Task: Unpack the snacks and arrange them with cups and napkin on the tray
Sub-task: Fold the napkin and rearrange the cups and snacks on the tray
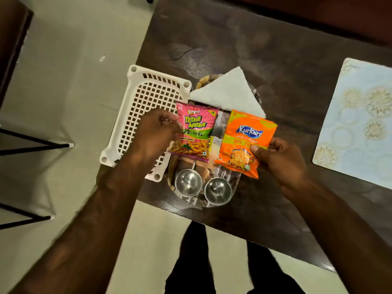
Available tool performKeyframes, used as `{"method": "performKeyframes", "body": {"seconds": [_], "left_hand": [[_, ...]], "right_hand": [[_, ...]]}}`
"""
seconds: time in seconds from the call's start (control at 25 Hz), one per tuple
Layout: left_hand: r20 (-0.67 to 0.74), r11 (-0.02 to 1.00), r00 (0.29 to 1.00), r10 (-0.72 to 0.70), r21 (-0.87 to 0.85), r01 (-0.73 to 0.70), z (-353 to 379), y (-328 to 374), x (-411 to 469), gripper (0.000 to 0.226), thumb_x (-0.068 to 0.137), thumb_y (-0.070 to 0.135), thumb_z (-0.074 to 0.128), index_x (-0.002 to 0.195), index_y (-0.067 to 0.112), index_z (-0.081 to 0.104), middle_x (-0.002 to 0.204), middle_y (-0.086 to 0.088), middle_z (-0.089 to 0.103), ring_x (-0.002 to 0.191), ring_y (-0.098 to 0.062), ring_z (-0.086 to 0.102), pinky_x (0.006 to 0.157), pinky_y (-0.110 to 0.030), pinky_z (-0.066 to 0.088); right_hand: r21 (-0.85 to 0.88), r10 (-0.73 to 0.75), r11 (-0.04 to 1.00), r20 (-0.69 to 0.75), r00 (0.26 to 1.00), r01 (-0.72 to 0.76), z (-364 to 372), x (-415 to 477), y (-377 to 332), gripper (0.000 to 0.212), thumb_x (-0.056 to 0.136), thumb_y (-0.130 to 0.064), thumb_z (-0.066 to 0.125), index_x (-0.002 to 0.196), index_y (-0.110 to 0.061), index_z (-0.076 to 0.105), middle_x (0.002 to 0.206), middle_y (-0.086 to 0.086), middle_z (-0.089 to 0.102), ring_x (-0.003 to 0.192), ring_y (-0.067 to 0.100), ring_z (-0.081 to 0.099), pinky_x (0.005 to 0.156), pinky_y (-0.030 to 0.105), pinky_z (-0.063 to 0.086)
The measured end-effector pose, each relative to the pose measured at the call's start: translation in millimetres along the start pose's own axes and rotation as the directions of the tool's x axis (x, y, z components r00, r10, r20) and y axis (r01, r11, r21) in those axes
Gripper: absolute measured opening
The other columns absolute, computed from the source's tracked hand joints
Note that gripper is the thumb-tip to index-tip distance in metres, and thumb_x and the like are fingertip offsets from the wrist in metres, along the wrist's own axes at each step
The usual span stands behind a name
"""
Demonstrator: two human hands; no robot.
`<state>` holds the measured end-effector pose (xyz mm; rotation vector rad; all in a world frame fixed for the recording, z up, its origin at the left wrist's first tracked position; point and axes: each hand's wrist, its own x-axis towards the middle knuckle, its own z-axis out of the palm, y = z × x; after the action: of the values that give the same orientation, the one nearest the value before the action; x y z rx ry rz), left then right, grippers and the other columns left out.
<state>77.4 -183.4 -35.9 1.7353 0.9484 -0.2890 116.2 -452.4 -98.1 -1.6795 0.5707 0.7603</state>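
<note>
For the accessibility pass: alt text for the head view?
A person's right hand pinches an orange Kurkure packet at the right side of a tray on a dark table; the blurred left hand is at the edge of a pink Tedhe Medhe packet. The tray holds a white napkin and two steel cups. A white basket lies left of it.

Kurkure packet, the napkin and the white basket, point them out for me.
Kurkure packet [248, 132]: head view, on its blue logo.
napkin [229, 92]: head view, middle of the white fold.
white basket [146, 98]: head view, its lattice floor.
</note>
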Motion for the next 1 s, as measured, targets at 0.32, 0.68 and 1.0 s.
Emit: {"method": "performKeyframes", "body": {"seconds": [0.32,0.68,1.0], "left_hand": [[0.017,0.901,0.999,0.05,0.431,-0.052,-39,-65,-2,0.022,0.089,0.002,0.059,0.102,0.018,0.066,0.103,0.003,0.068,0.089,-0.012,0.062,0.062,-0.017,0.042],[0.25,0.427,0.959,0.134,0.859,-0.284,-76,-110,-20,0.057,0.074,0.021,0.069,0.13,0.027,0.059,0.132,0.002,0.058,0.127,-0.024,0.051,0.108,-0.04,0.038],[0.198,0.346,0.946,0.256,0.895,-0.281,-81,-152,-32,0.033,0.081,0.014,0.064,0.111,0.025,0.069,0.112,0.001,0.064,0.114,-0.026,0.059,0.103,-0.039,0.038]], "right_hand": [[-0.052,0.022,0.998,0.032,0.999,-0.02,27,9,3,0.028,0.094,-0.009,0.072,0.121,-0.01,0.067,0.107,0.009,0.078,0.09,0.026,0.078,0.075,0.043,0.065],[-0.152,-0.019,0.988,-0.031,0.999,0.014,30,12,12,0.053,0.092,-0.016,0.076,0.136,-0.001,0.051,0.113,0.025,0.072,0.092,0.038,0.073,0.082,0.059,0.061],[-0.175,0.022,0.984,0.02,1.0,-0.018,35,13,11,0.037,0.095,-0.01,0.071,0.13,-0.006,0.06,0.118,0.016,0.072,0.085,0.027,0.073,0.078,0.049,0.059]]}}
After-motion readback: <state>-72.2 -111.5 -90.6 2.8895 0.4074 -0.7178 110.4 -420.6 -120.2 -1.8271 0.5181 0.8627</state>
